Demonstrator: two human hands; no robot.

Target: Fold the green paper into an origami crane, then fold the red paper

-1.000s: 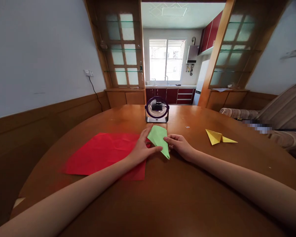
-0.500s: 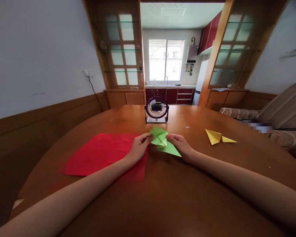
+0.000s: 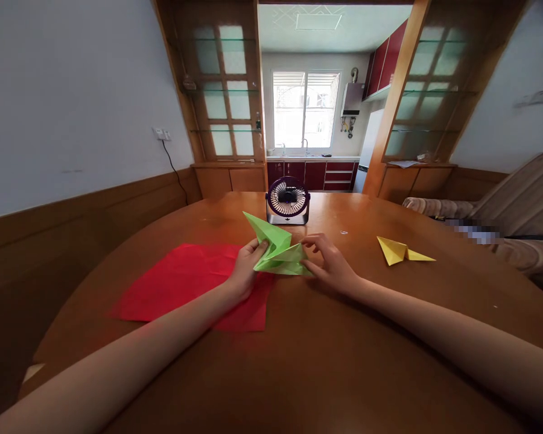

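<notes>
A light green sheet of folded origami paper (image 3: 278, 253) is held above the table, with one long point rising to the upper left and several layers spread toward me. My left hand (image 3: 247, 268) pinches its left side, thumb on top. At the right edge, my right hand (image 3: 328, 262) has its thumb and fingertips around the paper, a little apart from each other. Beneath and beside my left hand lies a creased red sheet of paper (image 3: 181, 283), partly covered by my forearm. A folded yellow paper shape (image 3: 393, 250) rests to the right of my right hand.
A small dark desk fan (image 3: 287, 199) stands just beyond the green paper. The rounded wooden table (image 3: 298, 367) stretches under everything. A striped sofa (image 3: 516, 205) is at the right, and a cord (image 3: 174, 169) hangs from the wall socket at left.
The green paper has been turned; its long point now aims up and left instead of down and right. My right hand's fingers have lifted and loosened around its right edge.
</notes>
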